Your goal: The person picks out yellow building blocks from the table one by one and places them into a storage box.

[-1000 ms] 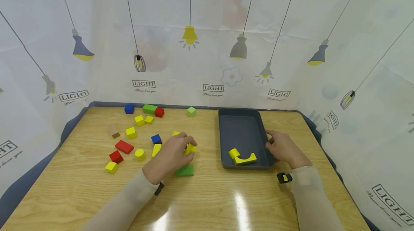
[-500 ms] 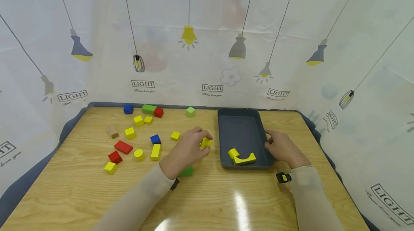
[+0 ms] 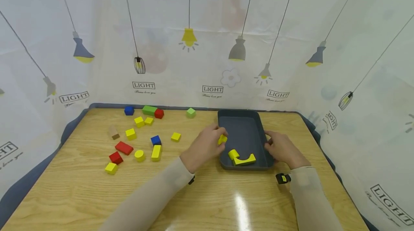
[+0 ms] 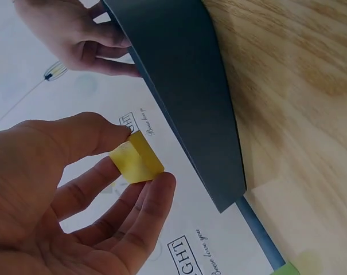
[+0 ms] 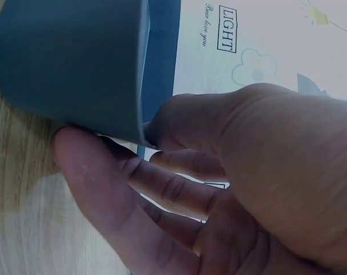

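A small yellow block (image 4: 136,158) was pinched by the left hand (image 3: 205,147), near the left wall of the tray (image 3: 242,130). A yellow cylinder (image 3: 234,154) and a yellow arch (image 3: 244,161) occupied its near end — the right hand (image 3: 284,148) gripped its right wall. A red slab (image 3: 124,148), a blue cube (image 3: 156,140) and a yellow bar (image 3: 156,152) lay farther left on the table (image 3: 213,202).

- A left hand (image 3: 207,145) pinches a small yellow block (image 3: 222,139) by the left rim of a dark grey rectangular tray (image 3: 242,130).
- A right hand (image 3: 284,148) grips the tray's right rim.
- Inside the tray, near its front end: a yellow cylinder (image 3: 233,154) beside a yellow arch block (image 3: 244,160).
- Scattered toy blocks (image 3: 124,148), red, yellow, blue and green, on the wooden table (image 3: 81,195).
- Behind: white cloth (image 3: 207,62) printed with hanging lamps.
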Motion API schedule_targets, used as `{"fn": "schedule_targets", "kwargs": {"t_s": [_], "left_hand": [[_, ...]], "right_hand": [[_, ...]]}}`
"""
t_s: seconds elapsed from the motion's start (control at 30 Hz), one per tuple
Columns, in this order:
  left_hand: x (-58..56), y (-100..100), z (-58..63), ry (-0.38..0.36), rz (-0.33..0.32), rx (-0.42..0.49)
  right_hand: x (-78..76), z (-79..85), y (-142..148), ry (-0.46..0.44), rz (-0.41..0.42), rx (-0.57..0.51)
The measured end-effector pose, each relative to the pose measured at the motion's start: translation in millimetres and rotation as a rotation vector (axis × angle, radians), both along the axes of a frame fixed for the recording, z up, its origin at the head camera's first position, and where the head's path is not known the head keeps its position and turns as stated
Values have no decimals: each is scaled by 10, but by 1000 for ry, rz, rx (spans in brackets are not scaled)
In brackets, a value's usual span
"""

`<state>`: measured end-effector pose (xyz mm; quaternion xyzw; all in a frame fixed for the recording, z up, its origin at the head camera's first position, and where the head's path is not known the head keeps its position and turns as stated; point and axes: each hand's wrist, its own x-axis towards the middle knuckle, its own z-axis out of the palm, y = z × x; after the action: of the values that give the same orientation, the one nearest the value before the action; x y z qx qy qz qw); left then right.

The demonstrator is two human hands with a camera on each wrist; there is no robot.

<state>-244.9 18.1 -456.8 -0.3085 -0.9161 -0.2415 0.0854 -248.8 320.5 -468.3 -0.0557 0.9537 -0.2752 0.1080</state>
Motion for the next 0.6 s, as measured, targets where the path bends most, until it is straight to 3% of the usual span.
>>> {"fn": "schedule_targets", "kwargs": {"t_s": [0.37,0.6], "left_hand": [[-89,189,-120,28,-31,-36],[-159,246,-97,13,-50,-69]], "right_hand": [[27,-17,5,5,-4,10],[6,10,-2,17,7,12]]}}
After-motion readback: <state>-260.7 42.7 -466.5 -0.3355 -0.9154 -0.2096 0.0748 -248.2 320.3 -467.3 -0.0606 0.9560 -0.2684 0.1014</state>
